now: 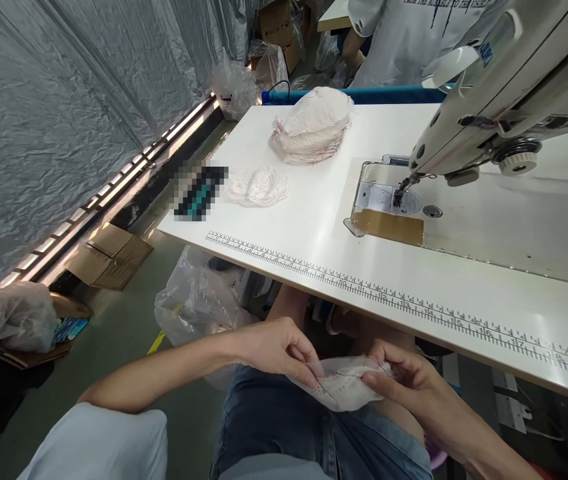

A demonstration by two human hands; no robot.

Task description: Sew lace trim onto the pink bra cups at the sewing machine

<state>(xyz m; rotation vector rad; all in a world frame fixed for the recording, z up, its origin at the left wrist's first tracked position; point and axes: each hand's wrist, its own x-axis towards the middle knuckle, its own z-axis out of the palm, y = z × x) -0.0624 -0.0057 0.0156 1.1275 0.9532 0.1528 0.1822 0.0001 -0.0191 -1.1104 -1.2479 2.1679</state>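
A small white fabric piece with a dark seam line is stretched between my hands, just above my lap. My left hand pinches its left end between thumb and fingers. At the other end, my right hand grips the cloth, thumb on the near side. On the table behind lies a stack of similar white cup-shaped fabric pieces with reddish thread edges. A flat lace piece rests nearer the table's left side.
A sewing machine stands on the right of the white table, whose front edge carries a printed ruler. Clear plastic bags hang below the left edge. A cardboard box sits on the floor. Across the table is another person.
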